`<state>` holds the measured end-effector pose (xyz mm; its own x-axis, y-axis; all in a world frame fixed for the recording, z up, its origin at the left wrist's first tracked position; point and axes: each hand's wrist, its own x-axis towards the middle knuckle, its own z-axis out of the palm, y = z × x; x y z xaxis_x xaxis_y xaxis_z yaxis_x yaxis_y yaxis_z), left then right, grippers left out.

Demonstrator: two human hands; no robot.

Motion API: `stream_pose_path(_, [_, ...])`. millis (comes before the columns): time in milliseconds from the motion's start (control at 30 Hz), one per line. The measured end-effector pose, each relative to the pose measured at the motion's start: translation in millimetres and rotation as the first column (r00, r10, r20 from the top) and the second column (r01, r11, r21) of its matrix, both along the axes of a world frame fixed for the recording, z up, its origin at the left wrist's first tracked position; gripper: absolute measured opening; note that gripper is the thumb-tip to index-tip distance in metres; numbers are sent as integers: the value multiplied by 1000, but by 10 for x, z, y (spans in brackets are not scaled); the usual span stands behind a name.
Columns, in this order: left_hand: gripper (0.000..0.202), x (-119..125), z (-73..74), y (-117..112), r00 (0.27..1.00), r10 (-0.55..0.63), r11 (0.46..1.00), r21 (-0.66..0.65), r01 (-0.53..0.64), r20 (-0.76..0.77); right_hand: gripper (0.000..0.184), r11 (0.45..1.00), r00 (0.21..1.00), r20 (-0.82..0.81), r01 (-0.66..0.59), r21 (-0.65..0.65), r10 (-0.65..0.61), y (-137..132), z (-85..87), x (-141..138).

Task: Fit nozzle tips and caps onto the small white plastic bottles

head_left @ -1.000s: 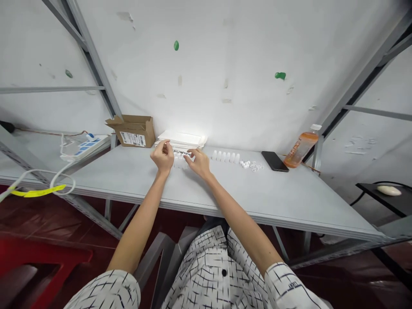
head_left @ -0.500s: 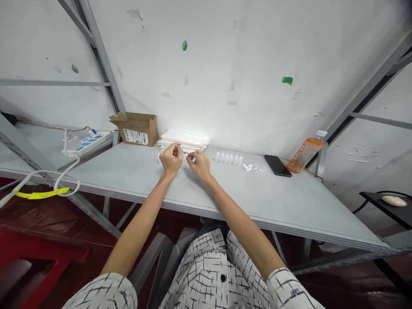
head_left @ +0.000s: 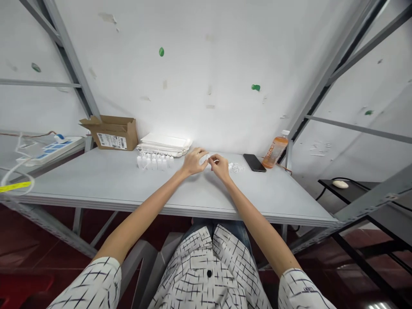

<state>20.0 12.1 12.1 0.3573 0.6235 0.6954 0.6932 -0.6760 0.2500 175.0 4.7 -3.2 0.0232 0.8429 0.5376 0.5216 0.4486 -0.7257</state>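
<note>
Both my hands are at the back middle of the grey table [head_left: 96, 180], almost touching. My left hand [head_left: 192, 162] has its fingers curled over small white pieces that it mostly hides. My right hand [head_left: 219, 166] is closed in a pinch beside it; what it holds is too small to make out. To the left, clear of both hands, a row of small white bottles [head_left: 154, 162] stands upright. A little heap of white rings [head_left: 237, 167] lies just right of my right hand.
A stack of white trays [head_left: 164, 143] and an open cardboard box [head_left: 111, 132] stand by the wall at the left. A black phone [head_left: 254, 162] and an orange bottle [head_left: 275, 150] are at the right. A power strip [head_left: 48, 150] lies on the neighbouring shelf.
Both hands have left the row of small white bottles and moved right, to the white pieces near the rings. The view has swung to the right.
</note>
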Motion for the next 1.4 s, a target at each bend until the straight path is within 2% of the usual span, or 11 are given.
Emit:
stream_pose_path(133, [44, 141, -152, 58, 997, -67, 974, -220, 55, -44, 17, 998, 999, -21, 47, -29, -48, 17, -27, 185])
stream_pose_path(300, [33, 78, -293, 3, 999, -50, 941, -335, 50, 7, 17, 997, 998, -58, -21, -71, 17, 18, -66, 116])
stream_pose_path(367, [33, 44, -306, -9, 999, -34, 941, -336, 37, 16, 18, 997, 1000, -15, -20, -78, 19, 5, -76, 86])
stream_pose_path(500, [35, 29, -307, 0, 999, 0, 950, -311, 15, 48, 22, 995, 984, 164, 82, -64, -71, -30, -78, 81])
stream_pose_path(667, [31, 42, -309, 6, 999, 40, 954, -298, -39, -4, 23, 989, 940, 321, 138, -42, -118, -48, -92, 80])
stream_pose_path(1000, [31, 58, -272, 4, 994, 92, 941, -322, -106, -61, 30, 954, 814, 518, 298, 15, -262, -116, -86, -66])
stream_pose_path(1400, [34, 80, -257, 31, 993, 87, 936, -335, -111, -85, 34, 936, 731, 620, 353, 15, -285, -145, -89, -111])
